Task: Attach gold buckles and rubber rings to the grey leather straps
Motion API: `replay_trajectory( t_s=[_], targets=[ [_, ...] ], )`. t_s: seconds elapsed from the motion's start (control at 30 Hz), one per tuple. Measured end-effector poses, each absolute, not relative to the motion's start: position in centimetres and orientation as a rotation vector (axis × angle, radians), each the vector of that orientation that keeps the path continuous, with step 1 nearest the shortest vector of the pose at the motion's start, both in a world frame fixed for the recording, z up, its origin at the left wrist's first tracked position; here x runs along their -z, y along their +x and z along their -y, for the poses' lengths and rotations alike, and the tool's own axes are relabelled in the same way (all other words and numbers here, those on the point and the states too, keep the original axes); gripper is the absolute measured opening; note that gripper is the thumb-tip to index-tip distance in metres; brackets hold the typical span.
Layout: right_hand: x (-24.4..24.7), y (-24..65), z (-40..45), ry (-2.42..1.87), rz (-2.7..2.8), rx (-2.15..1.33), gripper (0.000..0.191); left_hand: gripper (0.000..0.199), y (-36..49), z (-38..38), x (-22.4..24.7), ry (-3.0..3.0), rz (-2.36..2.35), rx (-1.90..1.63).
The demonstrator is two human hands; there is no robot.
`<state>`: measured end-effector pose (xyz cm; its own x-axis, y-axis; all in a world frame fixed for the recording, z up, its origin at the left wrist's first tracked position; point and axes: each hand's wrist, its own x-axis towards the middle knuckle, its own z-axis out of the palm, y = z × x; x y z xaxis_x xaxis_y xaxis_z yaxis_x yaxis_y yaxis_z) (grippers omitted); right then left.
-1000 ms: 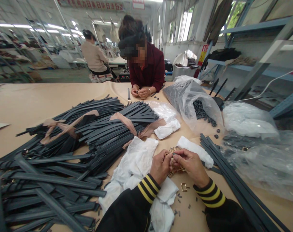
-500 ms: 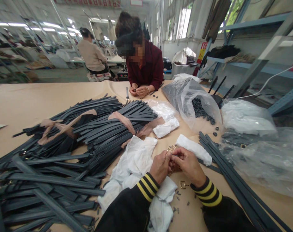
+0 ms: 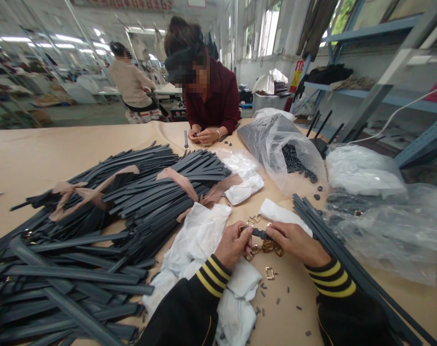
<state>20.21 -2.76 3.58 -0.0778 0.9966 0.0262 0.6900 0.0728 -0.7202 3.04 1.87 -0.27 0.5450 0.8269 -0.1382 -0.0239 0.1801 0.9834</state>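
A short dark strap [image 3: 260, 233] stretches between my two hands. My left hand [image 3: 233, 245] pinches its left end, where a bit of gold metal shows at the fingertips. My right hand [image 3: 293, 242] has thumb and fingers closed on the right end. Gold buckles [image 3: 268, 246] lie just under and between the hands, and others [image 3: 253, 220] are behind them. One gold buckle [image 3: 269, 273] rests alone on the table, nearer to me. Small dark pieces [image 3: 278, 301] are scattered around it. White cloth [image 3: 204, 230] lies beside my left hand.
Bundles of dark straps [image 3: 175, 192] tied with pink cloth and loose straps [image 3: 77, 269] cover the left. Long straps [image 3: 333, 245] and a clear bag of dark rings [image 3: 293, 161] are at right. Across the table [image 3: 31, 149], a person in dark red [image 3: 221, 96] handles something small.
My hands have moved apart, my right hand to the right, and the dark strap now shows between them. More buckles are visible beneath. The whole view has shifted slightly.
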Motion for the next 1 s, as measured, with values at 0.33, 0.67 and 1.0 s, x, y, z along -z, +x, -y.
replay_trajectory(
  t_s=[0.33,0.67,1.0],
  targets=[
    [-4.7,20.1,3.9,-1.508,1.761,-1.500,0.025,0.030,2.8,-1.7,-0.1,1.299,-0.615,-0.555],
    [-4.2,20.2,3.3,-1.421,1.895,-1.332,0.028,0.022,2.9,-1.4,-0.8,1.340,-0.651,-0.651],
    [-3.6,19.5,3.2,-1.387,1.821,-1.429,0.028,0.020,3.0,-1.4,-0.7,1.386,-0.694,-0.653]
  ],
)
